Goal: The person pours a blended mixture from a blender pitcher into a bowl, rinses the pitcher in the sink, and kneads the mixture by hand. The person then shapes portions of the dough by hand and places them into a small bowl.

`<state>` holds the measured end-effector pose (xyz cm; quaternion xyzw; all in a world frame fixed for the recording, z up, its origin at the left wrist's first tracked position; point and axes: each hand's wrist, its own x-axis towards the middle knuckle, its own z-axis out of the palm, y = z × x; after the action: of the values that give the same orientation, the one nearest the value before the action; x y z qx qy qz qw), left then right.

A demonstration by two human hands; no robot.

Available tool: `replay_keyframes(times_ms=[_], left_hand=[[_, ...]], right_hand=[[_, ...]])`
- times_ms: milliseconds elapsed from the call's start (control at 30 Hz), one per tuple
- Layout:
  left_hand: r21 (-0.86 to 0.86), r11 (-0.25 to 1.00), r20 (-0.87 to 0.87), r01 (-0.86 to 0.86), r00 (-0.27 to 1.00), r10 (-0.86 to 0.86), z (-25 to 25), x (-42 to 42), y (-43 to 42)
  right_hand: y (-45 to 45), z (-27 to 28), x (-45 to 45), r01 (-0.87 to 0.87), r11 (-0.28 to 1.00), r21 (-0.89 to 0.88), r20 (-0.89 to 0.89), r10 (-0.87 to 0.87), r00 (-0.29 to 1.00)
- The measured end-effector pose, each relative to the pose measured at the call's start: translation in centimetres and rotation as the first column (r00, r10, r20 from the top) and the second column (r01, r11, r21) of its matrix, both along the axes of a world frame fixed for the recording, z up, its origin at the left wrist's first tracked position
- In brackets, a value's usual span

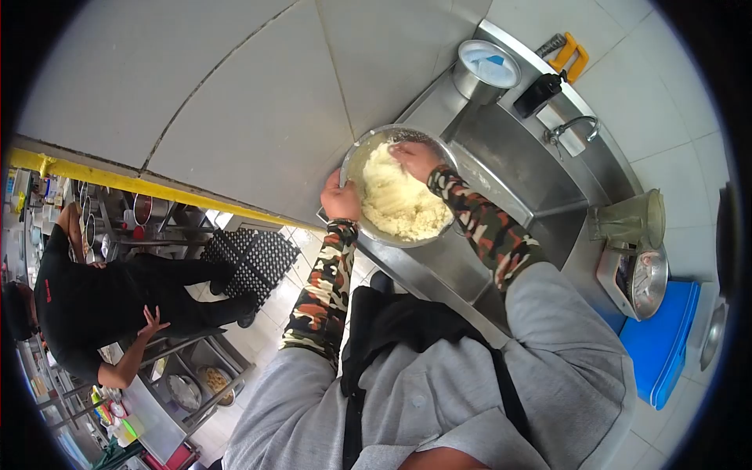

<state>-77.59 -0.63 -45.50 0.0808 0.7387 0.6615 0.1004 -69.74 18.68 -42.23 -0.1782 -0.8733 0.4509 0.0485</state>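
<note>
A wide metal bowl [350, 166] sits at the corner of the steel sink counter, by the tiled wall. In it is a pale yellow, crumbly dough [403, 202], smooth in the middle and loose towards the near side. My left hand [341, 199] is closed round the bowl's left rim, with the thumb side towards the inside. At the far side of the bowl, my right hand [415, 158] is pressed into the dough, its fingers curled against it and their tips partly hidden. Camouflage sleeves cover both forearms.
To the right lies a steel sink [501, 157] with a faucet [576, 129]. A metal pot [487, 72] stands at its far end. A clear pitcher [627, 219], a metal bowl [648, 283] and a blue container [659, 345] are at right. A co-worker [117, 301] stands at left.
</note>
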Motion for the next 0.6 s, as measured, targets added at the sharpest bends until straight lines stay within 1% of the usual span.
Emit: replay_keyframes(times_ms=[33,67,100,133,167,200,233,300,333,367,433,467,500,533,567,600], left_hand=[[0.005,1.000,-0.004,0.001,1.000,-0.001,-0.7,-0.2,0.3],[0.008,1.000,-0.017,-0.003,1.000,0.003,-0.8,-0.3,0.3],[0.001,1.000,-0.025,-0.001,1.000,0.001,-0.6,-0.1,-0.2],[-0.005,1.000,-0.029,0.005,1.000,-0.005,-0.4,-0.3,-0.3],[-0.087,0.996,-0.075,-0.030,0.997,0.023,0.6,-0.1,-0.1],[-0.173,0.983,-0.112,-0.065,0.993,0.045,0.9,0.4,-0.4],[-0.184,0.981,-0.095,-0.054,0.995,0.037,0.7,0.5,-0.5],[-0.120,0.992,-0.102,-0.046,0.994,0.034,0.6,0.3,-0.3],[-0.082,0.996,-0.063,-0.027,0.998,0.022,1.0,0.6,-0.3],[-0.096,0.995,-0.049,-0.032,0.998,0.027,0.7,0.9,-0.5],[-0.005,1.000,0.070,-0.009,0.998,0.009,0.8,0.6,-0.3],[0.005,1.000,0.017,-0.031,0.999,0.031,0.4,0.5,-0.3],[0.011,0.999,0.006,-0.033,0.999,0.033,0.2,0.4,-0.5],[-0.036,0.999,0.001,-0.034,0.999,0.034,0.1,0.3,-0.8],[-0.078,0.996,-0.007,-0.038,0.999,0.038,0.3,0.3,-0.9],[-0.127,0.989,0.044,-0.080,0.995,0.086,-0.2,0.3,-0.8]], right_hand=[[0.2,-0.6,-0.6,-0.113,0.994,0.002,-0.048,0.113,0.992],[-0.6,0.6,-1.0,-0.025,0.983,-0.182,0.205,0.063,0.977],[-1.4,0.8,-0.3,-0.017,0.981,-0.191,0.204,0.057,0.977],[-1.9,1.0,0.2,-0.239,0.958,0.160,0.181,0.210,0.961],[-2.6,1.1,0.8,-0.415,0.770,0.486,0.218,0.353,0.910],[-3.5,1.0,1.6,-0.575,0.686,0.447,0.398,0.423,0.814],[-4.4,0.3,2.9,-0.577,0.694,0.430,0.408,0.421,0.810],[-5.8,-0.7,5.0,-0.468,0.546,0.695,0.290,0.382,0.877],[-5.6,-0.7,4.5,-0.588,0.613,0.527,0.465,0.370,0.804],[-5.7,-0.8,4.1,-0.615,0.550,0.564,0.495,0.371,0.786],[-5.9,-0.4,3.5,-0.573,0.657,0.489,0.518,0.309,0.797],[-6.0,-0.4,3.1,-0.576,0.652,0.493,0.515,0.315,0.797],[-6.0,-0.2,2.8,-0.593,0.656,0.467,0.551,0.309,0.775],[-5.9,0.1,2.6,-0.607,0.659,0.444,0.586,0.299,0.753],[-5.5,-0.2,2.5,-0.602,0.651,0.463,0.580,0.291,0.761],[-4.8,-0.7,2.1,-0.696,0.567,0.440,0.620,0.368,0.693]])
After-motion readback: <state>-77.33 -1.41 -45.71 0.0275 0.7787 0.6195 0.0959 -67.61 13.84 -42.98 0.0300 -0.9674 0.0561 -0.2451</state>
